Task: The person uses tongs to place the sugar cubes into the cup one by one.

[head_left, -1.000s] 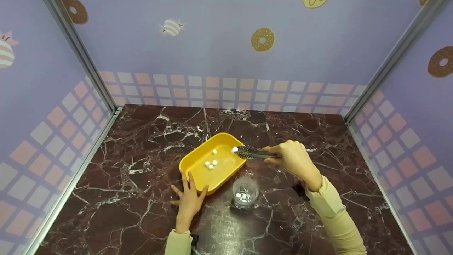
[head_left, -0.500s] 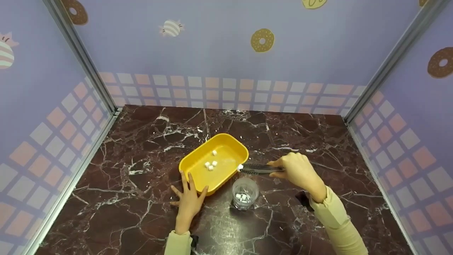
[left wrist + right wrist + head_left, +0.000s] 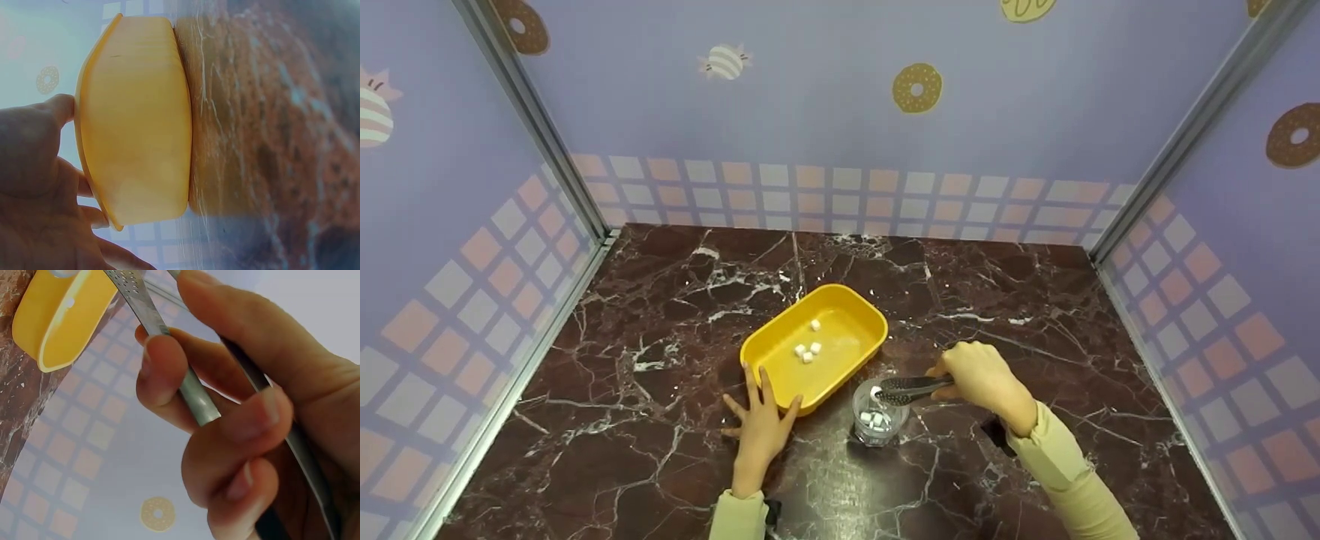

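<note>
My right hand (image 3: 982, 382) grips perforated metal tongs (image 3: 913, 390), its fingers curled round the arms in the right wrist view. A small white cube (image 3: 876, 391) shows at the tongs' tips, over the mouth of a clear cup (image 3: 897, 426). Several more white cubes (image 3: 875, 420) lie inside that cup. To its left stands a yellow tray (image 3: 838, 367) holding several white cubes (image 3: 808, 352). My left hand (image 3: 763, 431) rests at the tray's near left end, fingers spread over the rim. In the left wrist view, the thumb (image 3: 64, 107) touches the tray's rim.
The dark red marble tabletop (image 3: 675, 442) has white veins and small white flecks. A lilac back wall (image 3: 810, 97) with a checked band and sweet pictures encloses it, and side panels meet it at metal posts (image 3: 529, 112).
The tongs and the white cube have moved from over the tray's right side, toward me, to over the cup. My left hand and the tray have stayed put.
</note>
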